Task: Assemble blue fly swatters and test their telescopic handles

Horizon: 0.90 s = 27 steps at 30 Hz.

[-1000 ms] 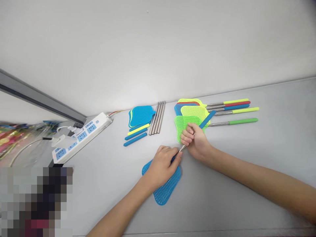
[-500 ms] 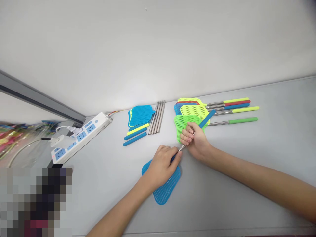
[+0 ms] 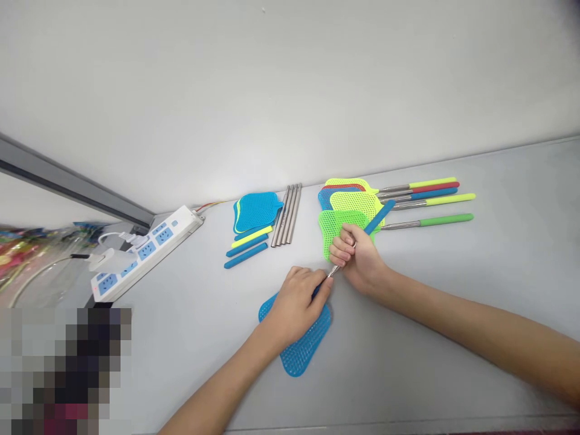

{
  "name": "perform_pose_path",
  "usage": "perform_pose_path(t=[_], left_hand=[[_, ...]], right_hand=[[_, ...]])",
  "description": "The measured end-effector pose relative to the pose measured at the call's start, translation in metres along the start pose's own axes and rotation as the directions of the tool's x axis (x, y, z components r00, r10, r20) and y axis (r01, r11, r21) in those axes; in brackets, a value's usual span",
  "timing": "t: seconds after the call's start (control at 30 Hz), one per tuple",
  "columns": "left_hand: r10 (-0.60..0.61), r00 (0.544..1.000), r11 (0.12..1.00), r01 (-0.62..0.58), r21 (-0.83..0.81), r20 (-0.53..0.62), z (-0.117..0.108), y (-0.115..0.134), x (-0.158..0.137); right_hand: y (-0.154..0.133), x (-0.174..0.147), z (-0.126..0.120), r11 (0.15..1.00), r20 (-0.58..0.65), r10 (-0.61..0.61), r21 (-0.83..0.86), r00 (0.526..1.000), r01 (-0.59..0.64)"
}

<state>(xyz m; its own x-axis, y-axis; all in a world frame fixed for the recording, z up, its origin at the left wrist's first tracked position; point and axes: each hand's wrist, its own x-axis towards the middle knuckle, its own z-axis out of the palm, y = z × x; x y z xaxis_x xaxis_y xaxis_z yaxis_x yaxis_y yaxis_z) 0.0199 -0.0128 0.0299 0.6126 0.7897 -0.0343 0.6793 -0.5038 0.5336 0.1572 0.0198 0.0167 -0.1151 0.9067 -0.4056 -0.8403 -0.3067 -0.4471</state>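
Blue fly swatter (image 3: pixel 296 357) slants across the middle of the worktop (image 3: pixel 389 374), its mesh head (image 3: pixel 312 339) toward the front edge and its blue grip (image 3: pixel 379 219) pointing toward the back right corner. The person's left hand (image 3: pixel 296 305) lies palm down over the mesh head, thumb and forefinger closed on the dark blue neck (image 3: pixel 317 291); its other fingers are bent, and whether they press on the mesh cannot be told. The right hand (image 3: pixel 356 257) makes a full fist around the swatter, with a short stretch of metal shaft (image 3: pixel 334 270) showing between the two hands and the blue grip jutting out above the fist; the palm side is hidden. Behind that fist, toward the back edge, five fly swatters (image 3: pixel 446 203) lie overlapping, two yellow, one red, one blue and one green, their handles toward the right edge. The fist covers part of the green head (image 3: pixel 343 226); whether it touches it cannot be told. Farther left near the back edge rest stacked loose heads (image 3: pixel 258 209), blue on top with yellow peeping out, and beside them metal rods (image 3: pixel 286 215) in a row. Just in front of the stack lie loose grips (image 3: pixel 246 255), blue and yellow. Toward the left edge, a white power strip (image 3: pixel 147 257) sits at an angle with plugs in it.
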Motion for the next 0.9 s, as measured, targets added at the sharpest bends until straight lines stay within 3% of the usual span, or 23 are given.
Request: perform_pose_path(t=[0.9], left_hand=[[-0.001,1.000,1.000,0.001,0.026,-0.002,0.0004,-0.0001,0.0002]], right_hand=[[0.0005,0.0003,0.0010,1.000,-0.003,0.005,0.023,1.000,-0.005]])
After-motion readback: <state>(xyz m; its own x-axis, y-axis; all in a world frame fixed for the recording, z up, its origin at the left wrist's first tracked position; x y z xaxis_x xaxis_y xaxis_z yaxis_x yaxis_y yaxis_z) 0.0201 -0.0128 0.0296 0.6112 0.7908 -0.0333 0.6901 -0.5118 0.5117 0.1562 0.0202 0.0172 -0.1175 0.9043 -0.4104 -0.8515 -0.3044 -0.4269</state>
